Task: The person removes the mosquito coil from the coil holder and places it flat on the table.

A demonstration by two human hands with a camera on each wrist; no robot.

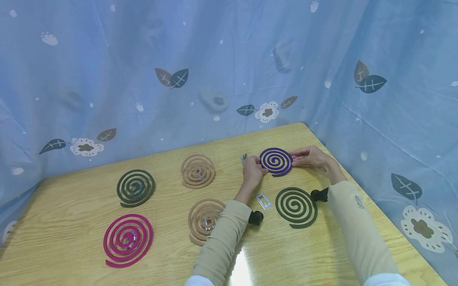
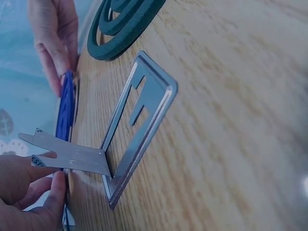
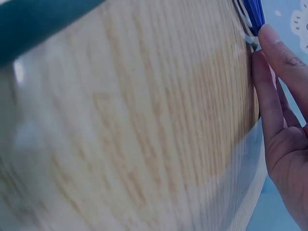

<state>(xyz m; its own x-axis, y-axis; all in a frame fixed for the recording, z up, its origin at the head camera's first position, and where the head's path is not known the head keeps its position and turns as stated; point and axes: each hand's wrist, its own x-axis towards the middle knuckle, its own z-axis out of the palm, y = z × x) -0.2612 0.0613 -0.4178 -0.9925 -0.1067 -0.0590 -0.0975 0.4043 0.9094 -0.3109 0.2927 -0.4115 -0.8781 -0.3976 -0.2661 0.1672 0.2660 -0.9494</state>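
A purple mosquito coil (image 1: 274, 161) lies flat and level between both hands, close over the far right of the table. The left hand (image 1: 253, 170) pinches its left rim between thumb and fingers. On the opposite rim, the right hand (image 1: 310, 156) grips it, thumb on top and fingers lower in the right wrist view. Nearer the body is a metal coil stand (image 2: 166, 91) with its tongue bent upright, seen large in the left wrist view. Another small metal stand (image 1: 244, 157) shows just beyond the left hand, partly covered by it. A dark green coil (image 1: 295, 204) lies below the right hand.
To the left, another dark green coil (image 1: 135, 188), a pink coil (image 1: 127, 238) and two tan coils (image 1: 197, 172) sit over metal stands. The left sleeve (image 1: 229, 226) overlaps the nearer tan coil. A blue patterned curtain (image 1: 214, 79) hangs behind the table (image 1: 171, 254) and along its right.
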